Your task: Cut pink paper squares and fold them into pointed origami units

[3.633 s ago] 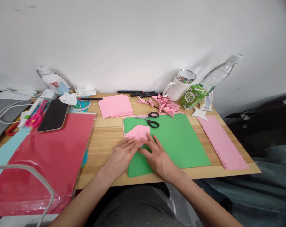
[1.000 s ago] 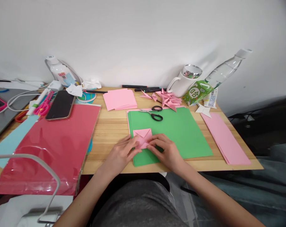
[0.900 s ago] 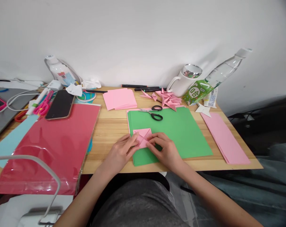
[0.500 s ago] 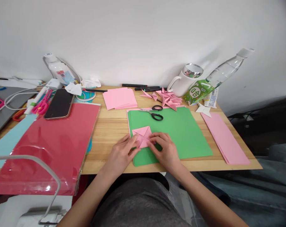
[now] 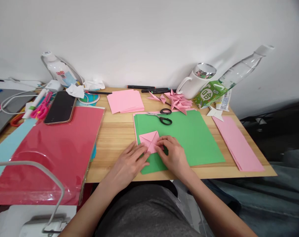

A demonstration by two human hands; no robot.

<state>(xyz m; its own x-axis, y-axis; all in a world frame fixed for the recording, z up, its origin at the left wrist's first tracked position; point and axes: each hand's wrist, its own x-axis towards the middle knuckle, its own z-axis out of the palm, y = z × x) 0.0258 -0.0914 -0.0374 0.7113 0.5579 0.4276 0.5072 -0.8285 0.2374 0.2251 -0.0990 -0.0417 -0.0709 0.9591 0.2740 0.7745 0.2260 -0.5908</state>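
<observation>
A small folded pink origami paper (image 5: 149, 140) lies on the stack of green paper (image 5: 196, 141), creased so that flaps meet in its middle. My left hand (image 5: 129, 161) rests at its lower left edge, fingers stretched out and slightly apart, fingertips touching the paper. At the right corner, my right hand (image 5: 173, 153) pinches the paper between thumb and fingers, which hide that corner. Just behind lie black-handled scissors (image 5: 166, 121), blades pointing left. A stack of pink squares (image 5: 125, 101) and a heap of folded pink pieces (image 5: 179, 100) are farther back.
On the left, a phone (image 5: 61, 107) lies on a red paper pack (image 5: 65, 148) near pink scissors (image 5: 42, 108). A white mug (image 5: 195, 82), green carton (image 5: 210, 93) and tilted bottle (image 5: 243, 70) stand back right. Pink strips (image 5: 238, 143) lie by the right edge.
The paper has gone from an opened, partly folded shape to a compact square and turned slightly. My left hand's fingers have moved down from its left side to its lower edge.
</observation>
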